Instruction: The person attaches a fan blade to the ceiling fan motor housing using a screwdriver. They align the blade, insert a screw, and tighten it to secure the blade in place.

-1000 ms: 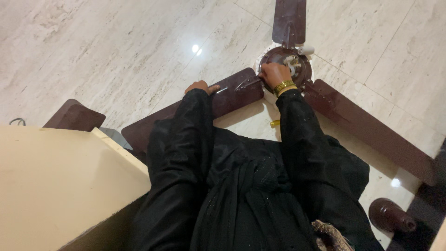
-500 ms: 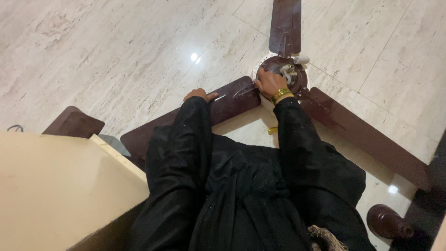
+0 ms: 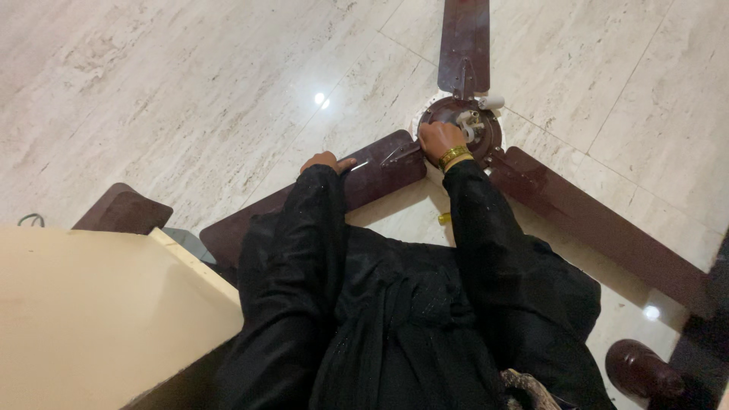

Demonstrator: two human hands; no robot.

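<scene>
While a cream-coloured board (image 3: 99,311) fills the lower left corner, a dark brown rounded piece (image 3: 125,211) lies on the pale marble floor (image 3: 190,83) just above it. Moving right, a brown ceiling fan (image 3: 463,125) rests flat on the floor, its three blades spread out. The near-left blade (image 3: 372,171) runs down toward the person's lap, under black sleeves. The left hand (image 3: 325,162) presses on this blade with fingers curled and the thumb stretched to the right; it seems to pin a thin light-coloured tool against the blade, though the view is too small to be sure what it grasps. Further right, the right hand (image 3: 439,140), with gold bangles (image 3: 454,157) at the wrist, sits on the round motor hub (image 3: 472,121), fingers bent down onto the hub's left edge where the blade bracket joins it; whether it grips anything there cannot be told. A small yellow object (image 3: 443,219) lies on the floor between the arms. The far blade (image 3: 465,45) points up, the right blade (image 3: 600,224) slants toward the lower right, near a dark brown domed part (image 3: 642,370).
</scene>
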